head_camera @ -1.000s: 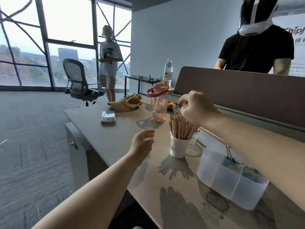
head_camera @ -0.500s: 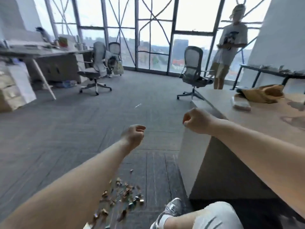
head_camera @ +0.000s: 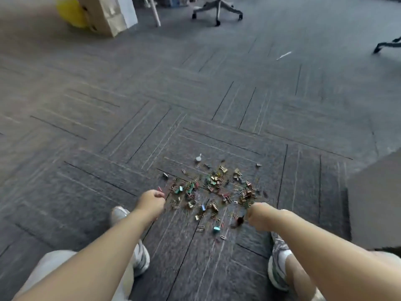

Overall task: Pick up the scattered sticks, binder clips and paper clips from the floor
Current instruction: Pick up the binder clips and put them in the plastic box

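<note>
Several small binder clips and paper clips (head_camera: 212,187), gold, teal, red and silver, lie scattered on the grey carpet tiles right in front of me. A teal binder clip (head_camera: 216,229) sits nearest, between my feet. My left hand (head_camera: 152,202) hovers at the pile's left edge with its fingers curled, and I see nothing in it. My right hand (head_camera: 259,216) is a loose fist at the pile's right edge. A dark, blurred clip (head_camera: 238,221) lies just beside its knuckles. No sticks show on the floor.
My shoes (head_camera: 141,257) (head_camera: 280,261) stand on either side of the pile. A grey desk cabinet (head_camera: 375,192) rises at the right. Far off are an office chair base (head_camera: 217,11), a brown paper bag (head_camera: 106,14) and a yellow object (head_camera: 71,11).
My view swung from the desk top down to the floor. Both hands left the cup of sticks on the desk and dropped to the edges of the clip pile.
</note>
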Tool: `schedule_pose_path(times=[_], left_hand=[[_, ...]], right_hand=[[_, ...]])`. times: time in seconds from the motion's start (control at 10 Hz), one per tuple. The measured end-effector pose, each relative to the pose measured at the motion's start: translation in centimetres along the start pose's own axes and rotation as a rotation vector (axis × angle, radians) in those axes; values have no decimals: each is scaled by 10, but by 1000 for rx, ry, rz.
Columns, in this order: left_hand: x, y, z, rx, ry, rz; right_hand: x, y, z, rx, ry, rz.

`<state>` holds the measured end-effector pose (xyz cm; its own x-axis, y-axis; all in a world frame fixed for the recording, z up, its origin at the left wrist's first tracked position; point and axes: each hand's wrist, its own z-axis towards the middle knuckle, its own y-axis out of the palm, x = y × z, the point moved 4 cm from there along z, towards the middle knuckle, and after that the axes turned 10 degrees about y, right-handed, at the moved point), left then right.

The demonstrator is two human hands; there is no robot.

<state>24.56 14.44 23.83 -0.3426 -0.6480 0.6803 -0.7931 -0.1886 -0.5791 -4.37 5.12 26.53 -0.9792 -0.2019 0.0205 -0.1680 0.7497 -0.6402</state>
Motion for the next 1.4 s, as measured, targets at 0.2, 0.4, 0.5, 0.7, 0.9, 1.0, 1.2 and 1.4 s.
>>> schedule_pose_path(times=[0.2,0.4,0.5,0.7,0.9,1.0,1.2,1.4], left_hand=[[-64,16,109,-407,146,666],[-130,28,189,-525,210,740],[-164,43,214,-493,212,631],[-201,75,245,-86,131,400],[-200,77,265,-367,309,707],[-205,70,268,-356,392,715],[-214,65,266,-300,416,681],[-218,66,263,-327,313,610]], right_hand=[[-37,58,138,-141,82,-14],[-138,87,221,-113,26,95],[-194,102,243,-95,-61,170],[-260,107,285,26,-102,196],[-278,96,311,59,-116,48],[-280,97,319,106,-190,-129],[-275,105,328,266,-240,21],[-259,98,332,168,-72,335]])
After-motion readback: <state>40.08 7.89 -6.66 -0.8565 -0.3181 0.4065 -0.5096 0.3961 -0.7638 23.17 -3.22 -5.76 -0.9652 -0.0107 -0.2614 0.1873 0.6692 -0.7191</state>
